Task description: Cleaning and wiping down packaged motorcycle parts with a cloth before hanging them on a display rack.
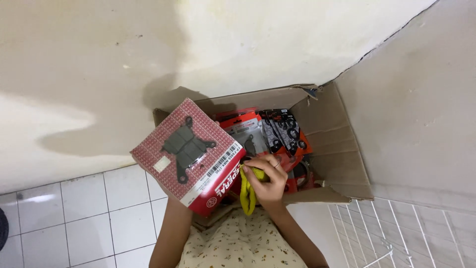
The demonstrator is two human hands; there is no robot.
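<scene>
A flat red box (191, 155) with a dark brake-pad picture and a white barcode label is held up over an open cardboard carton (337, 144). My left hand is under the box, hidden by it, with only the forearm showing below. My right hand (267, 178) grips a yellow cloth (247, 191) against the box's right side. The carton holds several red and black packaged parts (277, 131).
The carton sits in a corner between two cream walls. White floor tiles (99, 213) lie at the lower left. A white wire rack (396, 233) is at the lower right. My floral garment (243, 243) fills the bottom centre.
</scene>
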